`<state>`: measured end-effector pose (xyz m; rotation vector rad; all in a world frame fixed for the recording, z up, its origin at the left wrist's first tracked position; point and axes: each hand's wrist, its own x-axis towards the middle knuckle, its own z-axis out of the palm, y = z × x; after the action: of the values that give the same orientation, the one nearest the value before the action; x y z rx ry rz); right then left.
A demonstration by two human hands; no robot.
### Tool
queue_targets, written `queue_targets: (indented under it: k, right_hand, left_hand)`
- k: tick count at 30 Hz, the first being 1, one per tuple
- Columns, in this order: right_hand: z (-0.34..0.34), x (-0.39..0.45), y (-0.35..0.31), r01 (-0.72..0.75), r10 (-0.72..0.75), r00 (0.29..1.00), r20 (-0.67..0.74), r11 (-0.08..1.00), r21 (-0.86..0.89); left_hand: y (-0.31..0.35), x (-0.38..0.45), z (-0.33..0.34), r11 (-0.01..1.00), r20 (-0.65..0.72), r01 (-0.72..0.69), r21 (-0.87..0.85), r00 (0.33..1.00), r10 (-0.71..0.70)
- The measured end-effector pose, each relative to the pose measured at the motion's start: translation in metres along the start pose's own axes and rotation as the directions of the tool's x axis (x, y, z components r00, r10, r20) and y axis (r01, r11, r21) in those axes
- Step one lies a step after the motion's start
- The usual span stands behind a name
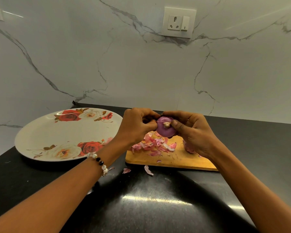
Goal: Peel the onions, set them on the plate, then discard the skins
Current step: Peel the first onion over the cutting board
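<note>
both hands on one purple onion above the board

the left hand [138, 125] and the right hand [190, 132] meet over the far end of the cutting board [183, 161], both gripping a single purple onion [165, 130] held in the air between them. the left hand's fingers are curled tight against the onion's left side, pinching at its surface. the right hand cups it from the right and below, with the thumb pressed beside the pale root end, which faces the camera.

directly under the hands a heap of pink onion skins [154, 144] lies on the board, and more pink skin shows just below the right palm. a few loose scraps [148, 170] sit on the black counter [141, 207] nearer the person, between the two forearms.

to the left of the left hand rests a large white plate [45, 137] printed with red and white roses, with no onion on it. a beaded bracelet [100, 163] circles the left wrist. beyond the hands, on the marble wall, is a socket [178, 22].
</note>
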<state>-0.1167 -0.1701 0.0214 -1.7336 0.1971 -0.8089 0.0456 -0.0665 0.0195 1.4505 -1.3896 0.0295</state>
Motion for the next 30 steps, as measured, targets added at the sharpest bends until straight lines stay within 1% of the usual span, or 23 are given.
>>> queue_targets:
  k: [3,7,10,12,14,15,17,18,19,20,21,22,24,26,28,30]
  right_hand:
    - [0.0,0.0,-0.001,0.006,-0.006,1.0,-0.006,1.0,0.016]
    - [0.002,0.0,-0.002,0.014,-0.014,1.0,-0.009,0.995,0.097]
    - [0.002,0.001,-0.001,0.004,0.001,1.0,-0.031,0.988,0.154]
    - [0.002,0.001,-0.001,-0.009,0.02,0.999,-0.05,0.979,0.205]
    - [0.002,0.001,-0.001,-0.014,0.032,0.998,-0.062,0.962,0.273]
    - [0.002,0.001,-0.001,-0.013,0.036,0.997,-0.067,0.951,0.309]
    - [0.001,0.002,-0.002,-0.006,0.038,0.996,-0.078,0.927,0.376]
    - [0.0,0.002,-0.002,0.0,0.036,0.996,-0.083,0.916,0.401]
    - [-0.001,0.002,-0.002,0.004,0.036,0.996,-0.087,0.908,0.418]
    - [-0.003,0.003,-0.003,0.006,0.039,0.995,-0.094,0.903,0.43]
    - [-0.005,0.003,-0.004,0.005,0.045,0.994,-0.103,0.901,0.433]
    - [-0.006,0.003,-0.004,0.002,0.051,0.992,-0.111,0.903,0.43]
    - [-0.008,0.004,-0.004,-0.004,0.057,0.991,-0.119,0.913,0.408]
    - [-0.007,0.003,-0.004,-0.007,0.055,0.991,-0.121,0.929,0.371]
    - [-0.006,0.003,-0.003,-0.015,0.056,0.991,-0.118,0.944,0.328]
    - [-0.004,0.003,-0.002,-0.025,0.06,0.992,-0.111,0.955,0.296]
  left_hand:
    - [0.001,0.0,0.003,1.0,-0.043,0.017,-0.002,0.999,-0.017]
    - [0.003,0.001,0.003,0.983,-0.096,0.123,-0.136,0.986,-0.136]
    - [0.004,0.002,0.002,0.946,-0.053,0.189,-0.263,0.976,-0.21]
    - [0.006,0.001,0.002,0.899,-0.03,0.25,-0.359,0.96,-0.279]
    - [0.009,0.001,0.004,0.815,-0.002,0.331,-0.476,0.926,-0.378]
    - [0.01,0.001,0.004,0.746,0.023,0.375,-0.551,0.9,-0.435]
    - [0.012,0.001,0.003,0.548,0.103,0.439,-0.712,0.837,-0.537]
    - [0.012,0.002,0.002,0.446,0.14,0.45,-0.774,0.808,-0.573]
    - [0.012,0.003,0.0,0.373,0.159,0.452,-0.81,0.782,-0.603]
    - [0.01,0.004,-0.002,0.34,0.162,0.455,-0.823,0.762,-0.627]
    - [0.009,0.005,-0.003,0.349,0.153,0.464,-0.814,0.752,-0.641]
    - [0.008,0.006,-0.004,0.39,0.138,0.478,-0.787,0.753,-0.644]
    - [0.006,0.006,-0.005,0.511,0.112,0.508,-0.693,0.776,-0.621]
    - [0.007,0.005,-0.004,0.632,0.1,0.505,-0.588,0.821,-0.562]
    - [0.01,0.003,-0.002,0.755,0.075,0.447,-0.479,0.878,-0.472]
    - [0.012,0.001,0.0,0.866,0.019,0.345,-0.363,0.931,-0.363]
